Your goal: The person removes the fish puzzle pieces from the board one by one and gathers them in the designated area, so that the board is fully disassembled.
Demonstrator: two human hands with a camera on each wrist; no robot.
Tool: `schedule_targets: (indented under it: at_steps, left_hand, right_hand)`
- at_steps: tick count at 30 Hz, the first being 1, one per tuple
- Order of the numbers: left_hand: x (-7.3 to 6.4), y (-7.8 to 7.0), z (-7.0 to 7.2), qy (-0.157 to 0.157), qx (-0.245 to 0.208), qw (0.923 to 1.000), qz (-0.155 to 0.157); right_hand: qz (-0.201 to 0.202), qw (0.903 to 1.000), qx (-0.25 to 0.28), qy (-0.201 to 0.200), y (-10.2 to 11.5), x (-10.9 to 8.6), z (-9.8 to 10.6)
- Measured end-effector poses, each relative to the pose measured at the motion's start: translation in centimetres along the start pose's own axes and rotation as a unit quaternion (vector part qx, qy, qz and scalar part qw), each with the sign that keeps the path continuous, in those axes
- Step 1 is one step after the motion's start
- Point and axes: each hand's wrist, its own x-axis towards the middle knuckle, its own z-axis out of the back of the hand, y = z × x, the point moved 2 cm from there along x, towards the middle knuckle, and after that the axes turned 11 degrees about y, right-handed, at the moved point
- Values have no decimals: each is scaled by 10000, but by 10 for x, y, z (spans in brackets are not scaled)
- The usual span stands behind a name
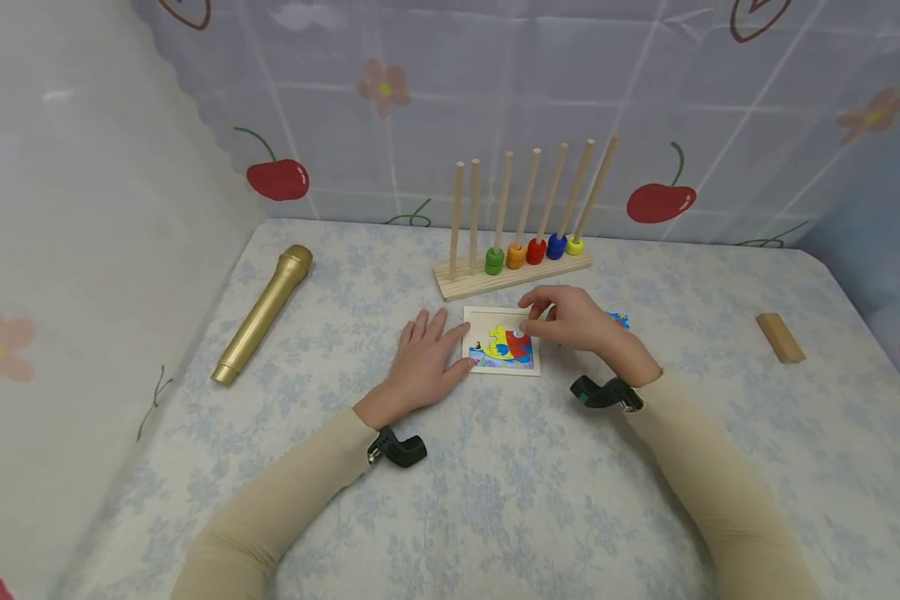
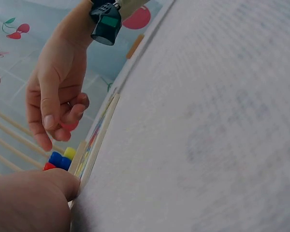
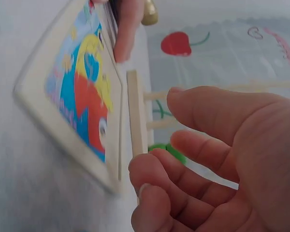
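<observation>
Touching the spread-fingered left hand [image 1: 427,364], puzzle tray [image 1: 483,322] just below loosely bent fingers of the right hand [image 1: 572,317]

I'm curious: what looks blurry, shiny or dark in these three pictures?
Head view: bright and fairly clear, with a small glare streak on the white backdrop at left; left wrist view: dimmer, the tablecloth pattern soft, a dark shadow beside the left hand; right wrist view: hazy, the puzzle tray soft-edged.

Long, plain beige sleeves [image 1: 708,467] end beside curved black wrist cameras [image 1: 405,451] with silvery fittings [image 1: 632,399].
</observation>
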Motion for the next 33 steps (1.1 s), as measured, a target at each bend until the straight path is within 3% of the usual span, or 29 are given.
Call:
schedule_targets:
  at_steps: [6, 13, 20, 33]
  left_hand:
    - [0, 0, 1, 22, 35, 10000, 26]
    - [1, 0, -1, 42, 65, 10000, 28]
    - [1, 1, 0, -2, 78, 10000, 48]
    - [1, 2, -1, 9, 92, 10000, 36]
  right_hand:
    - [-7, 9999, 75, 123, 16, 13, -16]
    - [-229, 9997, 27, 39, 16, 16, -29]
    - [-123, 9993, -259, 236, 18, 18, -33]
    - [-2, 9987, -479, 182, 18, 18, -36]
